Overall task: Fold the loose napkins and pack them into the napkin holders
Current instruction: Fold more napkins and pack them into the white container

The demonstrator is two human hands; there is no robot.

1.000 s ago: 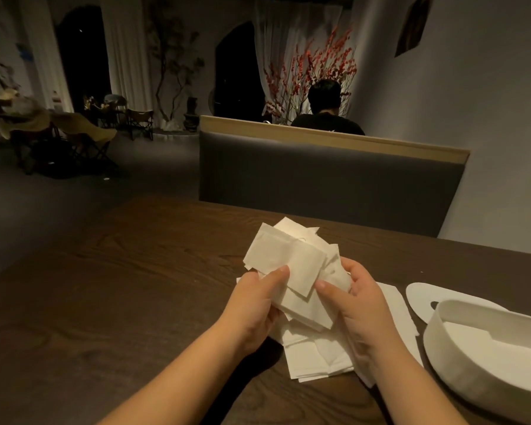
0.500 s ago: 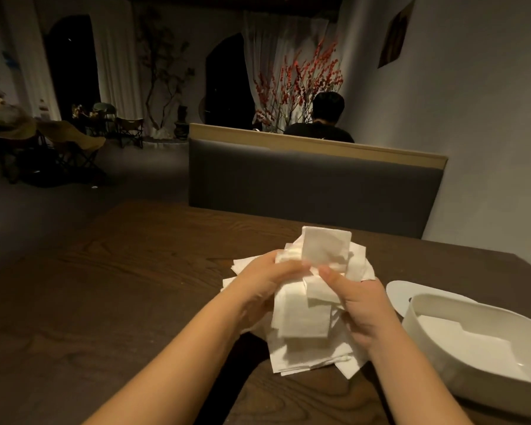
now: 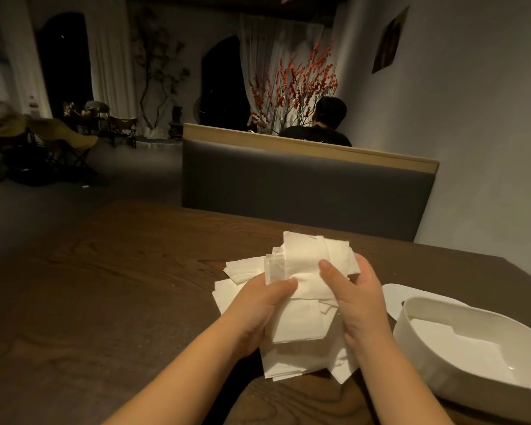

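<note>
Two bare hands hold one untidy bundle of white paper napkins (image 3: 304,268) above the middle of the dark, grained wooden table (image 3: 105,286): the left hand (image 3: 258,305) grips it from the left with the thumb curled over the front, and the right hand (image 3: 357,299) pinches it from the right, thumb on top. Their number cannot be counted; the sheets are thin, matte and square-cornered. At near right stands one smooth white napkin holder (image 3: 442,372), an open rounded tub, with one flat white lid (image 3: 394,297) just beyond it.

Restaurant, booth seat (image 3: 304,185), dining table (image 3: 120,286)
</note>
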